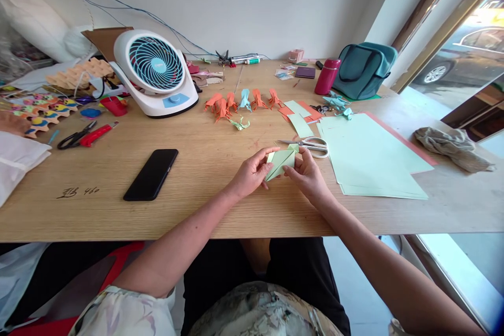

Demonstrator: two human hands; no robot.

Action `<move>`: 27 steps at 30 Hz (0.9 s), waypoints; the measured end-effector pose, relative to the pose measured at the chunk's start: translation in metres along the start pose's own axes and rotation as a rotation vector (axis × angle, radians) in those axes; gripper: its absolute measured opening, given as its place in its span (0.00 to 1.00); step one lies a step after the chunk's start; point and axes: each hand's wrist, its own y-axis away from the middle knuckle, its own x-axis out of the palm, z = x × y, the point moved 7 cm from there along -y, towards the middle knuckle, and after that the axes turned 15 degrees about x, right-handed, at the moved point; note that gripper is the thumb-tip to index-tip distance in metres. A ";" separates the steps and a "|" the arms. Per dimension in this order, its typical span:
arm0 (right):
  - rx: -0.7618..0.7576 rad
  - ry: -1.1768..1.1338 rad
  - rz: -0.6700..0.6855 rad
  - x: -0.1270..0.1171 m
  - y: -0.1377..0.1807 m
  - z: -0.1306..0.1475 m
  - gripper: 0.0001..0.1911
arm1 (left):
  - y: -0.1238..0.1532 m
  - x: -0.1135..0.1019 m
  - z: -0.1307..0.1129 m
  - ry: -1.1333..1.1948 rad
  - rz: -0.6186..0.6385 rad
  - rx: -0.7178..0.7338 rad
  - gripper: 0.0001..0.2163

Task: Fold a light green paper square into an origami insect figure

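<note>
With the folded green paper [280,163] as the clock's centre and the wall at twelve, a red cutter [96,134] lies far out near nine o'clock, touching black-handled scissors [73,138]. Closer in at nine is a black phone [150,174], and at ten stands a white fan [157,63] (its grille blue). Folded orange figures [258,98], with a blue one [244,100] among them, stand around eleven; a small green folded piece [240,124] lies just in front.

The left hand [254,169] pinches the left edge of the folded green paper, which is held up above the table's [197,220] near edge, in front of the person. The right hand [309,174] grasps its right side, thumb on the near face.

Paper strips [301,125] lie at one o'clock, white-handled scissors [317,146] at two, just beyond the right hand. A red bottle [327,76] stands at one, farther back, beside a teal bag [364,71]. Pale green sheets [372,160] spread at three, with a crumpled cloth [452,148] farther out.
</note>
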 end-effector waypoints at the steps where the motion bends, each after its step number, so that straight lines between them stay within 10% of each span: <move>1: -0.008 0.031 -0.023 -0.001 0.000 -0.002 0.26 | 0.000 0.001 0.000 0.029 -0.003 -0.009 0.21; 13: -0.325 0.609 -0.459 -0.011 0.016 0.022 0.41 | 0.000 0.000 0.007 0.128 -0.080 -0.040 0.21; 27: -0.527 1.101 -0.446 0.005 0.024 0.033 0.16 | 0.003 -0.005 0.005 0.131 -0.033 -0.131 0.21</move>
